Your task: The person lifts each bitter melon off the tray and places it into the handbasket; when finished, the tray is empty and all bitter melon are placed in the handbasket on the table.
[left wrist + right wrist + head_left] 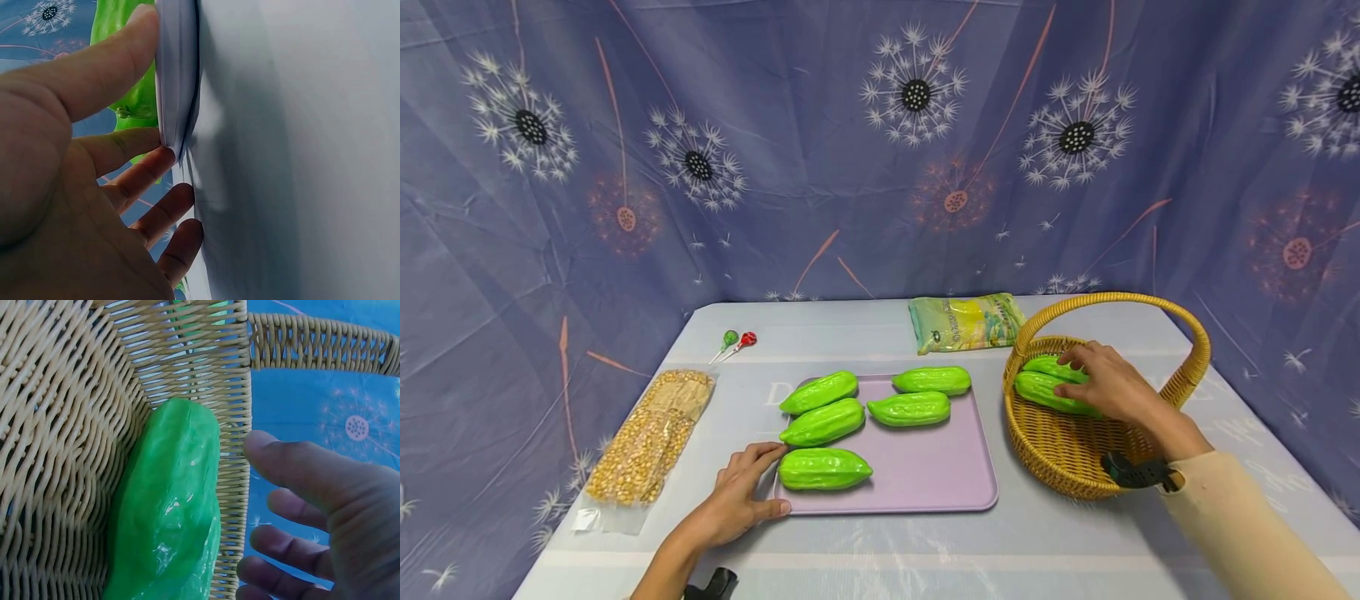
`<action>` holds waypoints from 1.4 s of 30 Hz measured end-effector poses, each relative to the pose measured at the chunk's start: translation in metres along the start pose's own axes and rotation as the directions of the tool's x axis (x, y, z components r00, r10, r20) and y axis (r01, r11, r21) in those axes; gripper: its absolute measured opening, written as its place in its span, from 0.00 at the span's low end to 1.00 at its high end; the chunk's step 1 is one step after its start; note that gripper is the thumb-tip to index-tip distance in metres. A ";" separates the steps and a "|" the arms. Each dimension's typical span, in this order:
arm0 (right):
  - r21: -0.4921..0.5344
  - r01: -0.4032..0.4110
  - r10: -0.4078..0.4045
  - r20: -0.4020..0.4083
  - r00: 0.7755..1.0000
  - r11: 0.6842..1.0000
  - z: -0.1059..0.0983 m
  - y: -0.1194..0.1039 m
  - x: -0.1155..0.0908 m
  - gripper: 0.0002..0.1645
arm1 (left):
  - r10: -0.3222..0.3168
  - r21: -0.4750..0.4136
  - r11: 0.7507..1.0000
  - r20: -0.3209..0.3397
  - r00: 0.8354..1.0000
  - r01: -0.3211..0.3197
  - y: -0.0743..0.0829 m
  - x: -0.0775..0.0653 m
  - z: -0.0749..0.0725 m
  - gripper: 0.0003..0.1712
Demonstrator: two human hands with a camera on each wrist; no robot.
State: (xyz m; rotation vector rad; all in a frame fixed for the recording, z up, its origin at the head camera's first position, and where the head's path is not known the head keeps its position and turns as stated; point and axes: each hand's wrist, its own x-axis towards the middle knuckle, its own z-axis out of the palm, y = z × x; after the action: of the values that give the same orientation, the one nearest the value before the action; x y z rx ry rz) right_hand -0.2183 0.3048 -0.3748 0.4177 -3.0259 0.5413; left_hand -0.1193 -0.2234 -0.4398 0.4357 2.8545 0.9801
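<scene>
My left hand rests at the near left corner of a light purple tray, with its thumb and fingertips touching the rim. In the left wrist view those fingers are extended along the tray edge. Several bright green, ribbed bitter gourds lie on the tray, the nearest bitter gourd beside this hand. My right hand is inside the wicker basket, above two more bitter gourds. The right wrist view shows its fingers spread and apart from the bitter gourd below.
The basket's tall handle arches over its opening. A yellow-green packet lies behind the tray. To the left are a clear bag of corn kernels and two lollipops, one green and one red. A dandelion-print cloth hangs behind the table.
</scene>
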 end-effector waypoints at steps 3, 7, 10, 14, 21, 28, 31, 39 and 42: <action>0.003 -0.014 0.014 -0.001 1.000 1.000 -0.004 -0.004 -0.002 0.28 | 0.002 0.001 1.000 -0.002 1.000 -0.002 0.000 0.000 0.000 0.45; 0.008 -0.015 0.016 -0.017 1.000 1.000 -0.009 -0.010 -0.004 0.30 | 0.003 0.001 1.000 -0.010 1.000 -0.003 0.000 0.000 0.000 0.45; 0.012 -0.001 0.002 -0.038 0.999 1.000 -0.012 -0.014 -0.007 0.30 | 0.005 0.001 1.000 -0.019 1.000 -0.005 0.001 -0.001 0.000 0.44; 0.009 0.031 -0.030 -0.075 0.997 0.999 -0.015 -0.020 -0.010 0.29 | 0.006 0.005 1.000 -0.022 1.000 -0.006 0.000 0.000 0.000 0.44; 0.007 0.110 -0.108 -0.151 0.983 0.994 -0.015 -0.031 -0.017 0.27 | 0.009 0.005 1.000 -0.012 1.000 -0.009 0.000 0.000 0.000 0.44; -0.021 0.196 -0.196 -0.210 0.958 0.980 -0.015 -0.046 -0.020 0.22 | 0.000 0.008 1.000 -0.015 1.000 0.000 0.001 0.000 -0.001 0.45; -0.024 0.220 -0.220 -0.216 0.951 0.975 -0.013 -0.053 -0.023 0.21 | -0.001 0.007 1.000 -0.017 1.000 0.001 0.000 0.000 0.000 0.45; -0.008 0.268 -0.262 -0.253 0.932 0.963 -0.002 -0.072 -0.030 0.21 | -0.002 -0.005 1.000 -0.007 1.000 0.002 -0.001 0.000 0.001 0.45; -0.003 0.296 -0.285 -0.271 0.919 0.955 0.004 -0.077 -0.031 0.21 | -0.002 0.000 1.000 -0.008 1.000 0.002 -0.001 0.000 0.001 0.45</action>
State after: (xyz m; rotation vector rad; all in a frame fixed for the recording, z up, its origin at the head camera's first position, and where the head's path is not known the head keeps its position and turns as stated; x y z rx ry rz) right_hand -0.1678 0.2418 -0.3554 0.7177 -2.6331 0.5805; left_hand -0.1192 -0.2237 -0.4418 0.4300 2.8610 0.9838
